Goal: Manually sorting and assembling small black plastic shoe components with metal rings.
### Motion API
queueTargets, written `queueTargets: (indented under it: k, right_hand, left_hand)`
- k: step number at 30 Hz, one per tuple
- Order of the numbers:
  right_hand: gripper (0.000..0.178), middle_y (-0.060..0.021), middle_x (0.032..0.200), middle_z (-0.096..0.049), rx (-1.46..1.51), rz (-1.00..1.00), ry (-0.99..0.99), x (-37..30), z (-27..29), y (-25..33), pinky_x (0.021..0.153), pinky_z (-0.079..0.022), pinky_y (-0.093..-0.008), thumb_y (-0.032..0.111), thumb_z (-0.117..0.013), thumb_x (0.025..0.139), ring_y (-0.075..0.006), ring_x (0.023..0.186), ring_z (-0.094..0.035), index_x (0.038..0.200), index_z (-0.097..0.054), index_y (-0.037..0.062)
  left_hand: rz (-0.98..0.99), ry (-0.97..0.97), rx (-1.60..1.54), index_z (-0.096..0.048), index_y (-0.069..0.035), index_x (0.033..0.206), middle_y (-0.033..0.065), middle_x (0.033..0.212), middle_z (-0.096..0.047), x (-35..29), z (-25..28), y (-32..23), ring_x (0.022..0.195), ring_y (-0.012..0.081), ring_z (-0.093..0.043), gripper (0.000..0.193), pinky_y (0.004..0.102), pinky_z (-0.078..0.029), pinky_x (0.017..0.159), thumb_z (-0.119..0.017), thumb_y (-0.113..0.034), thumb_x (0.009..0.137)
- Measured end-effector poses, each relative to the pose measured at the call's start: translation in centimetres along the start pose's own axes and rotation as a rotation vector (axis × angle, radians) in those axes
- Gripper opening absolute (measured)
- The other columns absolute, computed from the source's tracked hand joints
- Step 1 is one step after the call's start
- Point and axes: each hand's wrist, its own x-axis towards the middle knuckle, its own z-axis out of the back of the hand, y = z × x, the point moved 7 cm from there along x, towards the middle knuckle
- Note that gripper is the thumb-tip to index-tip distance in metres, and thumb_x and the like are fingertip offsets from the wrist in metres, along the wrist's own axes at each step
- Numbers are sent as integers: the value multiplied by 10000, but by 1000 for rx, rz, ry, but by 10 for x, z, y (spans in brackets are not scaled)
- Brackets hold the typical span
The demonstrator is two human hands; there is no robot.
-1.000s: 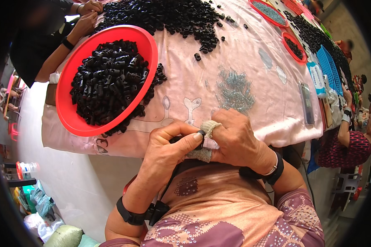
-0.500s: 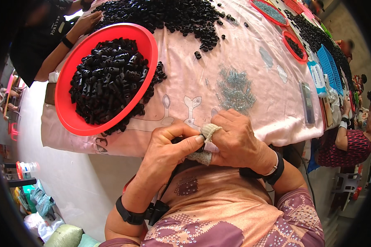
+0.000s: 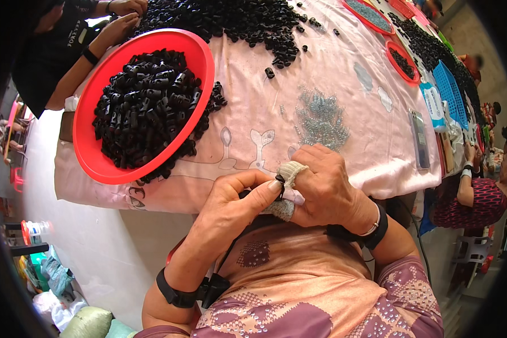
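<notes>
Close to my body, just off the near edge of the cloth-covered table, both hands meet at a small black plastic piece point(image 3: 280, 186). My left hand point(image 3: 238, 198) pinches it between thumb and forefinger. My right hand point(image 3: 328, 183), with pale cloth covers on its thumb and forefinger, closes on the same piece from the right; its fingertips are partly hidden. Beyond them lies a heap of small metal springs point(image 3: 323, 119). To the left, a tilted red basin point(image 3: 207, 73) is full of black plastic pieces point(image 3: 146, 107), with more under its rim.
A large pile of black pieces point(image 3: 231, 22) covers the far side. At the far left, a co-worker's hands point(image 3: 121, 25) are at its edge. On the right are a phone point(image 3: 418, 139), a blue basket point(image 3: 450, 93) and small red trays point(image 3: 403, 63). The pink cloth point(image 3: 253, 107) has wrinkles.
Both hands have shifted slightly, and more of the black piece shows between the fingertips. The co-worker's second hand has come into view at the top left.
</notes>
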Motion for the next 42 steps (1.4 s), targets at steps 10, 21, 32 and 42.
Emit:
queueTargets:
  k: [10,21,32,42]
  right_hand:
    - [284,-74,697,-519,-4,12,-11,-1,2,-1,581,-424,-382,268,-731,565,-261,640,-556,655,-564,57]
    - [271,-60,688,-486,76,71,44,-3,-1,0,599,-425,-373,247,-714,548,-249,646,-544,622,-521,72]
    - [309,-56,674,-487,106,113,41,-6,-7,1,590,-418,-360,271,-719,560,-244,635,-544,643,-495,76]
    - [298,-52,677,-497,72,103,85,-6,-11,1,588,-410,-372,263,-709,525,-246,641,-540,643,-503,81]
  left_hand:
    - [-92,37,72,-665,31,951,-20,864,-591,0,1,-2,810,48,-525,213,207,-437,710,-630,-179,945]
    - [-72,6,164,-658,39,905,-12,840,-525,1,4,0,780,63,-484,168,227,-403,696,-613,-122,923]
    - [-5,31,69,-664,28,901,-36,839,-502,3,5,10,736,44,-442,161,212,-366,650,-613,-122,929]
    - [-36,-31,219,-662,46,886,-7,843,-528,3,6,7,773,72,-473,170,230,-386,688,-620,-117,909]
